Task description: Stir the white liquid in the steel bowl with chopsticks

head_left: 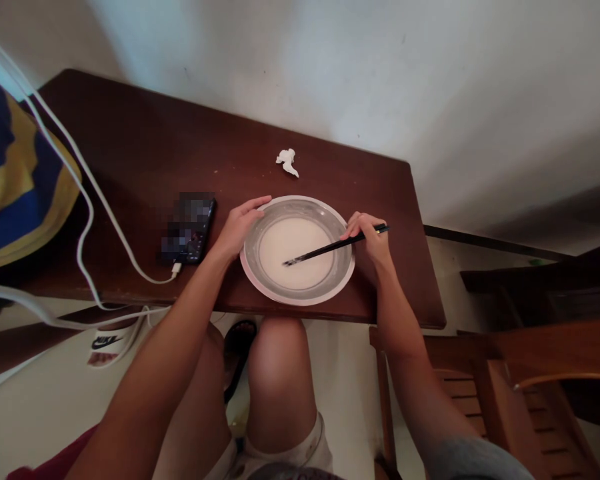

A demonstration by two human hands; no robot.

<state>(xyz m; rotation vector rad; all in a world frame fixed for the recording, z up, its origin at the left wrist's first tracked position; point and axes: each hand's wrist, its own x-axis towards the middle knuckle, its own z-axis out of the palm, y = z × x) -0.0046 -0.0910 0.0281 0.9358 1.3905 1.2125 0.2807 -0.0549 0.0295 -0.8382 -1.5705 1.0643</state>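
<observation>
A wide metal bowl [260,257] with a white rim sits near the front edge of a dark wooden table [145,153]. It holds a pale white liquid [295,250]. My left hand [240,223] grips the bowl's left rim, fingers curled over it. My right hand [370,240] is closed on a pair of black chopsticks [330,248] at the bowl's right rim. The chopstick tips reach down into the white liquid near the bowl's middle.
A phone [190,227] lies left of the bowl with a white charging cable [87,220] running off the table's left side. A crumpled white tissue [287,162] lies behind the bowl. A wooden chair [505,393] stands at the right. My knees are under the table.
</observation>
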